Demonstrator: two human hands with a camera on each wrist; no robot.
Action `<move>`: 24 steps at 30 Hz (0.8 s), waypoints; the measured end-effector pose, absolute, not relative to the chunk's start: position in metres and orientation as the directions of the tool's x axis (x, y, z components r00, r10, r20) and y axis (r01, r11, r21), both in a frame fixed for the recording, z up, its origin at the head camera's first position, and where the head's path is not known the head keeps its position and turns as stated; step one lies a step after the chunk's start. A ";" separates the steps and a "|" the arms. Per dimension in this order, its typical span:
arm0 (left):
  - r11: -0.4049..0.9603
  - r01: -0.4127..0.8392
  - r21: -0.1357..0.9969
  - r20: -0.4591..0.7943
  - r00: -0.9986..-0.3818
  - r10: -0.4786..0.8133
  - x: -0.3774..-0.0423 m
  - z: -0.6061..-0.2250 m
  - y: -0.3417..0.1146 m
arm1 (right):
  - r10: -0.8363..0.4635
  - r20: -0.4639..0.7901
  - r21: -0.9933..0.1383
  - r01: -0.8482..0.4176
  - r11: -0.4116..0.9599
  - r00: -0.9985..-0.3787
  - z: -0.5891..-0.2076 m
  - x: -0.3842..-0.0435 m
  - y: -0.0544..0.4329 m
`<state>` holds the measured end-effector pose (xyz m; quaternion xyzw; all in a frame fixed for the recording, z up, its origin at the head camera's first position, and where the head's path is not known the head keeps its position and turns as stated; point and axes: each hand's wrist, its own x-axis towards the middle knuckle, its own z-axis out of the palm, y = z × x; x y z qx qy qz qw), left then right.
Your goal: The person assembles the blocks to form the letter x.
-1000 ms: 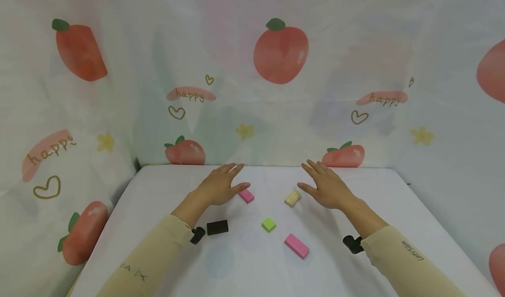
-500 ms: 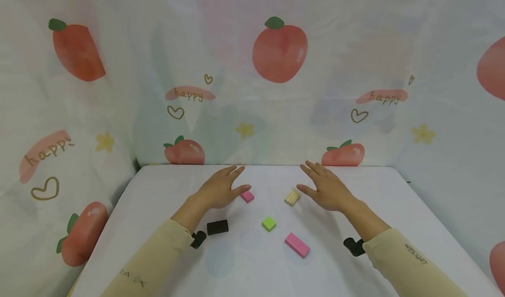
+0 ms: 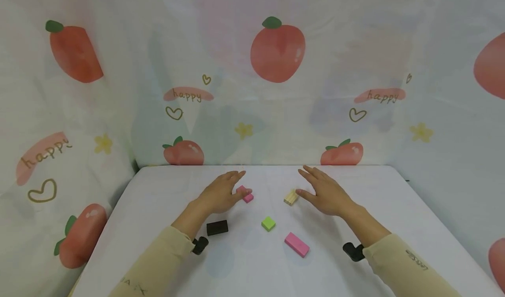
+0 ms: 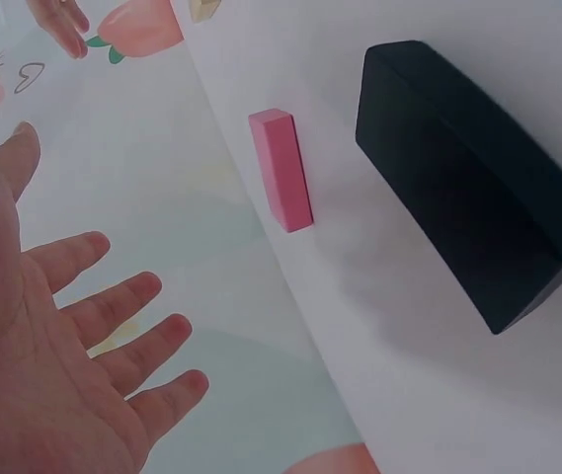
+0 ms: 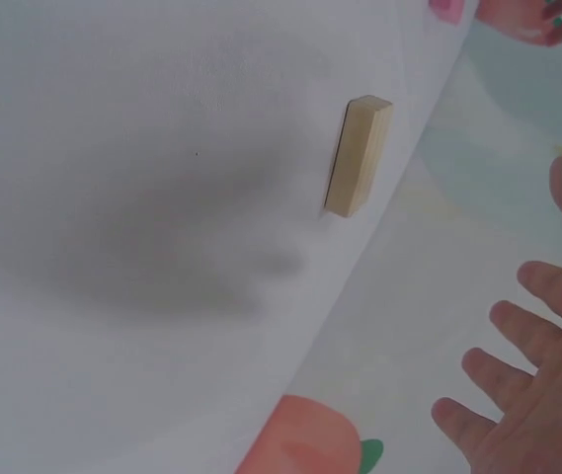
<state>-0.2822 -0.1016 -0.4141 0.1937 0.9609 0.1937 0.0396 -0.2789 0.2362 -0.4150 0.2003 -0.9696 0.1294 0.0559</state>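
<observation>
My left hand hovers over the table's left side with its fingers stretched out and nothing in it. Its thumb overlaps a pink block in the head view. Nearer me, by the left wrist, lies a black block, large in the left wrist view. My right hand, also holding nothing, hangs above the right side with fingers spread. Its thumb tip appears right at the edge of a pale wooden block. Between the arms lie a small lime-green block and a second pink block.
A white cloth covers the table. Behind it and on both sides hang fabric walls printed with fruit, hearts and "happy". A black wrist camera sticks out below the right sleeve, another below the left.
Both hands have come slightly lower and nearer in the head view, showing more of the far pink block. The head view has shifted a little. The blocks stay in place.
</observation>
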 end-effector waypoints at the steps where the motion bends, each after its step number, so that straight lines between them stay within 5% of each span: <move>1: 0.849 0.360 0.387 0.000 -0.920 0.391 -0.282 -0.415 -0.101 | -0.374 0.161 -0.231 -0.403 0.886 -0.913 -0.416 -0.278 0.236; 24: 0.784 0.366 0.501 0.051 -0.917 0.396 -0.274 -0.430 -0.097 | -0.368 0.164 -0.299 -0.401 0.866 -0.915 -0.423 -0.262 0.233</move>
